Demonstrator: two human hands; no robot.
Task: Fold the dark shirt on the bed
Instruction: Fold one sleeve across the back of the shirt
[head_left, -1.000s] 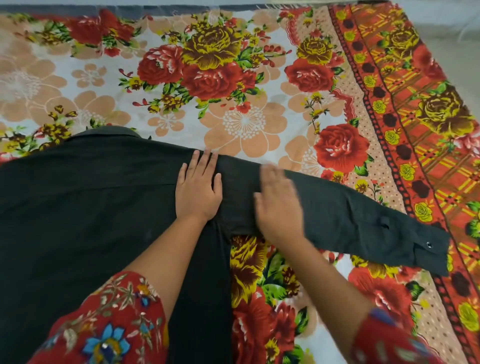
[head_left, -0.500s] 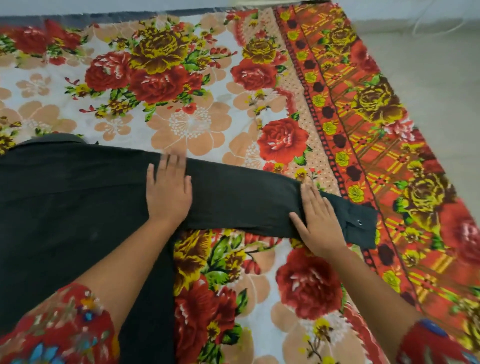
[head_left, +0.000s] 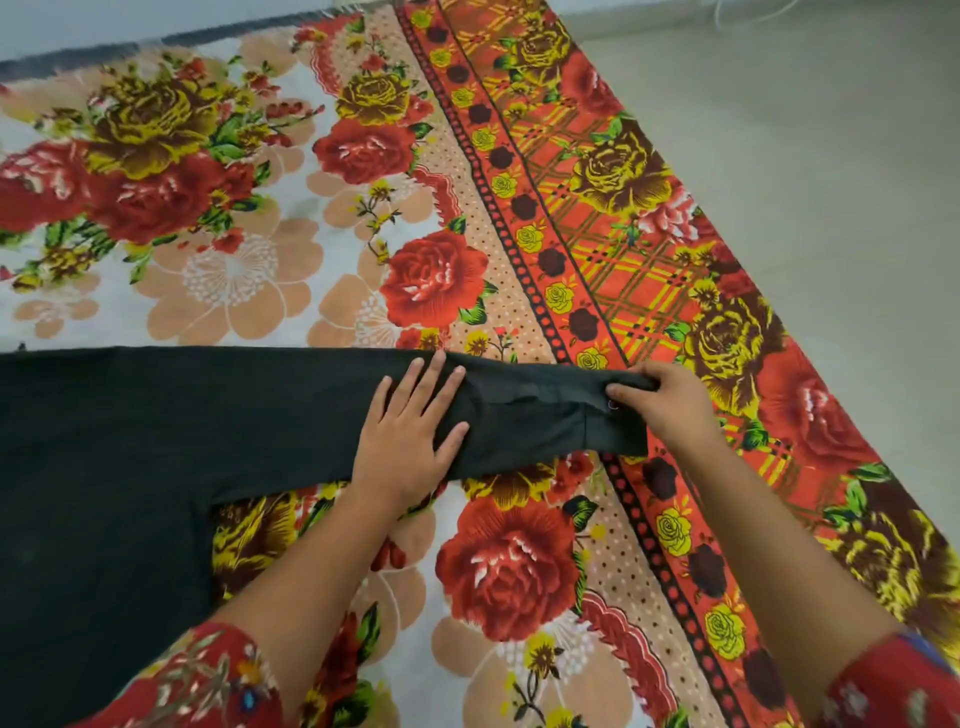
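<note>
I have my left hand spread flat with the fingers straight, pressing down on the long sleeve of the dark charcoal cloth shirt, roughly midway along that sleeve. I judge it sits there as an anchor, so the cloth behind it stays put and the sleeve has a line to bend at. My right hand is curled over the far end of the sleeve, grasping the cuff with the fingers hooked over its upper edge; the thumb is hidden, so I cannot tell how deep the hold goes. That grasp looks to me like the start of bringing the cuff back across toward the shirt's body.

The shirt lies flat on the white, peach and red rose-printed bed sheet. Its body fills the lower left and runs out of view, and 1 sleeve stretches straight out to the right, with the cuff reaching the sheet's orange checked border. The pale grey floor lies beyond.

The cloth is matte and mostly smooth. A few soft wrinkles gather between my 2 hands, and a seam marks where the cuff begins. A small pale button shows just beside my right fingertips. The collar and the other sleeve are not in view.
</note>
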